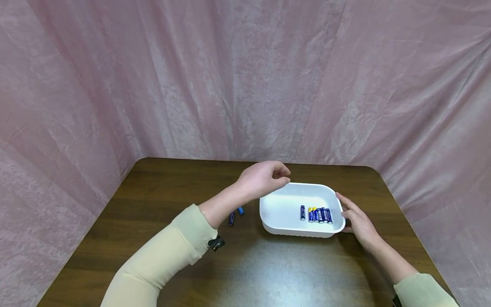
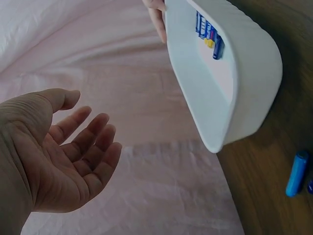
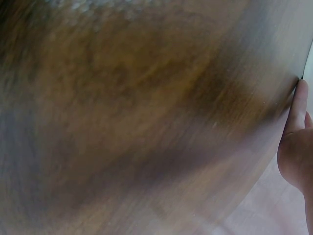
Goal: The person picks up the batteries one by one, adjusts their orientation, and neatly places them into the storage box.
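My left hand (image 1: 264, 178) hovers above the far left rim of a white plastic tub (image 1: 284, 213), holding nothing; its fingers are loosely bent, and the left wrist view shows a bare palm (image 2: 58, 166). At the tub's right end, my right hand (image 1: 359, 226) holds the rim, thumb at the edge and other fingers along the outside. Inside the tub, several blue AA-size batteries (image 1: 320, 215) lie side by side in a row, two with yellow ends. One more blue battery (image 1: 302, 212) lies just left of that row.
On the wooden table (image 1: 172, 187), left of the tub and near my left forearm, lie a dark blue battery (image 1: 232, 219) and a lighter blue battery (image 1: 241, 210). Pink curtains (image 1: 245, 85) hang behind the table and at its sides.
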The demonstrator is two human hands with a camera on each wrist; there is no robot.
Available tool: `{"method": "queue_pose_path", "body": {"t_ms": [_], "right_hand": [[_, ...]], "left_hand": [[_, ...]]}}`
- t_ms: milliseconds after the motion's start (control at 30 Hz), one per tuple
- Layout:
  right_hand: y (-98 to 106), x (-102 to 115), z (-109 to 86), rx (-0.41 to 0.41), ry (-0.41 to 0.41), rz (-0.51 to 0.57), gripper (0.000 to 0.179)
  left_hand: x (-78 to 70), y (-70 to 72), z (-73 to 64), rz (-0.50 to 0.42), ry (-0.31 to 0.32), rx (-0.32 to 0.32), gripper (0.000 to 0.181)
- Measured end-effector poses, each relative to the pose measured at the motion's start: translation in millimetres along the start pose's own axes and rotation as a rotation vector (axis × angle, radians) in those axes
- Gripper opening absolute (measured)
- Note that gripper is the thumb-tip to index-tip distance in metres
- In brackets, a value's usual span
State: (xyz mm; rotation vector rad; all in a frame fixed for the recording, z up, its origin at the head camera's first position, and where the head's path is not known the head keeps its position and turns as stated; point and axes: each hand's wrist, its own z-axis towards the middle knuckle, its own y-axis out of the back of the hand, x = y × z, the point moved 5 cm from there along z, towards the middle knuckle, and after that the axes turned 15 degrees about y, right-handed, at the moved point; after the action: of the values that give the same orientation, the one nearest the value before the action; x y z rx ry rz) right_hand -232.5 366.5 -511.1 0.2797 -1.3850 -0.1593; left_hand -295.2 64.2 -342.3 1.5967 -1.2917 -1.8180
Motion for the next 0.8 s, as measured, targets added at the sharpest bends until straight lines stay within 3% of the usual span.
{"method": "queue_pose_path", "body": {"t_ms": [200, 567, 800], "right_hand": [[1, -1, 0.5, 0.008, 0.005, -0.004, 0.060], [4, 1, -1.0, 0.014, 0.014, -0.019, 0.060], [7, 2, -3.5, 0.018, 0.014, -0.023, 0.059]], "left_hand": [[22.2, 4.9, -4.6, -0.002, 0.027, -0.021, 0.027], [96.3, -0.1, -9.1, 0.005, 0.168, -0.066, 0.027], [129.9, -1.8, -16.9, 0.020, 0.253, -0.080, 0.027]]}}
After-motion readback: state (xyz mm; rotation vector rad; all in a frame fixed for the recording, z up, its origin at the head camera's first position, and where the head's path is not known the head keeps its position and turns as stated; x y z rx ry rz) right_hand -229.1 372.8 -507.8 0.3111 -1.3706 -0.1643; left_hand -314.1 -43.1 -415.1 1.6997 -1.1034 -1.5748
